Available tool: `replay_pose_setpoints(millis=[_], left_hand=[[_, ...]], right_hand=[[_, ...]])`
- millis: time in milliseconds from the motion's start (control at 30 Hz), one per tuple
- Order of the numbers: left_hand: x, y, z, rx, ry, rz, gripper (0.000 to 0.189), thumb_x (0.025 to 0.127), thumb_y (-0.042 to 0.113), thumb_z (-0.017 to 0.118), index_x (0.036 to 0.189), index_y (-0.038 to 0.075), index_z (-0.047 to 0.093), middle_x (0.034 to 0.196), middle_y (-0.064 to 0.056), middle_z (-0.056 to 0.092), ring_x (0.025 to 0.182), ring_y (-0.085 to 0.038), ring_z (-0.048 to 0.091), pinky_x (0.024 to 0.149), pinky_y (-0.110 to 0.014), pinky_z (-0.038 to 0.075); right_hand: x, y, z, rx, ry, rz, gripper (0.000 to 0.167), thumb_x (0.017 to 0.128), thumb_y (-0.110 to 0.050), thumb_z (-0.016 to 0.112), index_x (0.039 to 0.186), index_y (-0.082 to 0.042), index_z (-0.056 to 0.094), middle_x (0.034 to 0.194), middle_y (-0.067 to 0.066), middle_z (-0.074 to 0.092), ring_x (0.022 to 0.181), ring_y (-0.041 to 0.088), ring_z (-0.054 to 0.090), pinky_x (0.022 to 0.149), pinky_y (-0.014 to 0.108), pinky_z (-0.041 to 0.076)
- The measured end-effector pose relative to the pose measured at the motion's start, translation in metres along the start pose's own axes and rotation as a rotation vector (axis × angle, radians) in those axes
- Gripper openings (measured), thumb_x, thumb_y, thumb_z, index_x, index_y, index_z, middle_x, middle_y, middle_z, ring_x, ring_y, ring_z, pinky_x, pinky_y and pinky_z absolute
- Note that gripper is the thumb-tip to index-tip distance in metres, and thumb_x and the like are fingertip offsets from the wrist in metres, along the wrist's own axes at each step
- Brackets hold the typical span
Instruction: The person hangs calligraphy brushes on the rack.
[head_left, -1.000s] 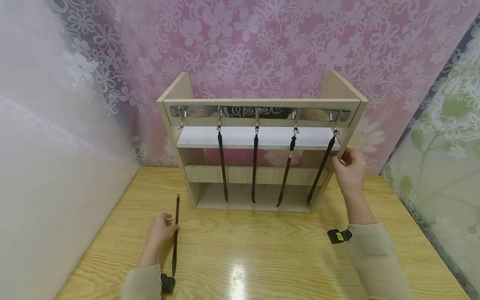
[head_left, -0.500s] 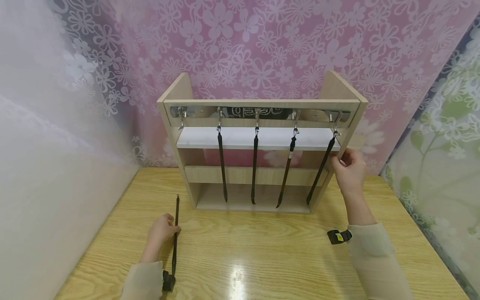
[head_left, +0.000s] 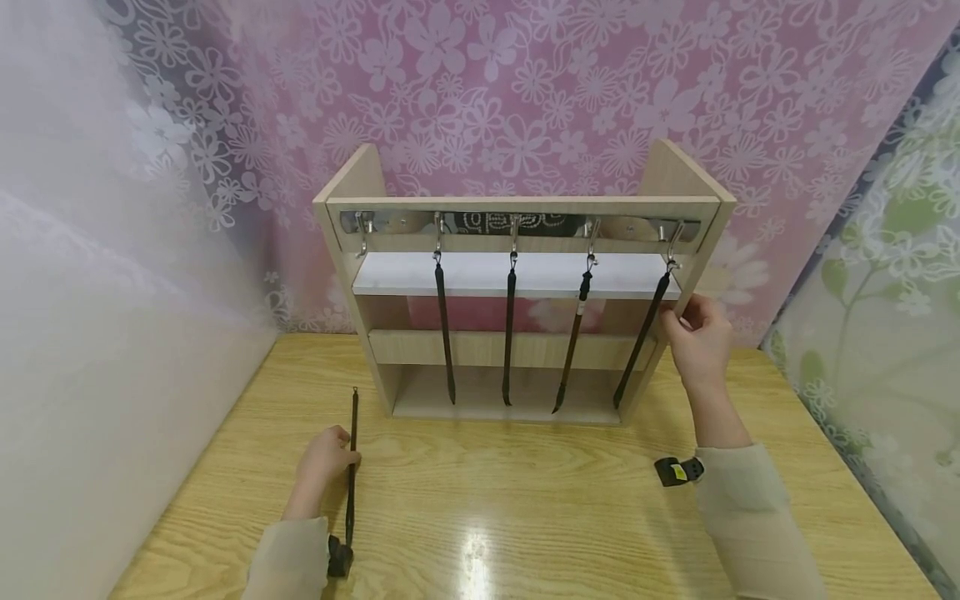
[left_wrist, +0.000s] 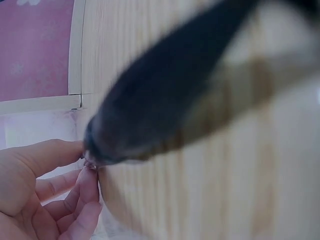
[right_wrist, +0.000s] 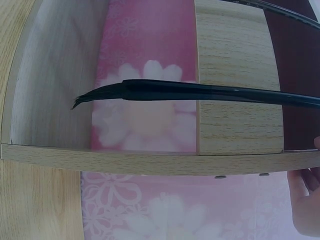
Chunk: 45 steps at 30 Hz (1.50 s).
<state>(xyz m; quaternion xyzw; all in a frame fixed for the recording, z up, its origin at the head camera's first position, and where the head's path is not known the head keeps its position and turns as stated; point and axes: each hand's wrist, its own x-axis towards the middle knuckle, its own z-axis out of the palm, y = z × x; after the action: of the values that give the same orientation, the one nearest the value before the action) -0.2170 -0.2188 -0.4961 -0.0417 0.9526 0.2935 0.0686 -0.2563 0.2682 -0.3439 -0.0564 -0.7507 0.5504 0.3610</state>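
My left hand [head_left: 324,458] pinches the handle of a dark writing brush [head_left: 354,417] between thumb and fingers, low over the table at the left. The brush's small hanging loop points away from me, its tip toward my wrist. Its dark bristle end [left_wrist: 155,90] looms large and blurred in the left wrist view. My right hand [head_left: 701,346] holds the right side panel of a pale wooden rack [head_left: 525,202], thumb at the front edge and fingers at the outer side. Close by hangs the rightmost brush [head_left: 643,337], its frayed bristles [right_wrist: 97,93] showing in the right wrist view.
More brushes [head_left: 508,333] hang from metal hooks on the rack's shiny strip [head_left: 622,227]. At the strip's left end is another hook [head_left: 363,237]. A white shelf [head_left: 476,275] runs behind the handles. The wood-grain table [head_left: 465,483] meets a pale wall [head_left: 150,292] at left.
My left hand has shifted very slightly to the right and away from me with the brush. The right hand keeps its hold on the rack, and the hanging brushes look the same.
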Motion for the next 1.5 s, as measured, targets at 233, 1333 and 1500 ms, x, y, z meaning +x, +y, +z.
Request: replay_pose_setpoints(millis=[233,1333,1500], left_hand=[[0.000,0.001,-0.002,-0.001,-0.002,-0.004,0.033,0.077,0.011,0.062,0.101,-0.009,0.053,0.104,-0.029,0.056,0.088,-0.039,0.055,0.067,-0.045,0.049],[-0.018,0.027,-0.026,-0.354,0.272,0.112,0.030,0.088,0.004,0.048,0.115,-0.009,0.047,0.093,-0.020,0.055,0.083,-0.030,0.054,0.060,-0.030,0.049],[-0.021,0.033,-0.028,-0.417,0.329,0.127,0.030,0.090,0.005,0.047,0.117,-0.008,0.046,0.098,-0.020,0.054,0.088,-0.030,0.052,0.065,-0.026,0.050]], right_hand=[[-0.005,-0.015,0.000,0.018,-0.016,-0.004,0.017,0.078,-0.001,0.060,0.094,0.004,0.059,0.077,-0.010,0.053,0.075,0.003,0.053,0.078,0.019,0.049],[-0.001,-0.002,0.000,-0.018,-0.009,-0.005,0.018,0.078,-0.004,0.061,0.095,0.002,0.059,0.079,-0.009,0.053,0.080,0.000,0.055,0.074,0.014,0.048],[-0.001,-0.002,-0.001,-0.037,-0.008,-0.004,0.020,0.078,-0.006,0.061,0.096,0.003,0.059,0.079,-0.010,0.053,0.079,-0.001,0.055,0.073,0.013,0.048]])
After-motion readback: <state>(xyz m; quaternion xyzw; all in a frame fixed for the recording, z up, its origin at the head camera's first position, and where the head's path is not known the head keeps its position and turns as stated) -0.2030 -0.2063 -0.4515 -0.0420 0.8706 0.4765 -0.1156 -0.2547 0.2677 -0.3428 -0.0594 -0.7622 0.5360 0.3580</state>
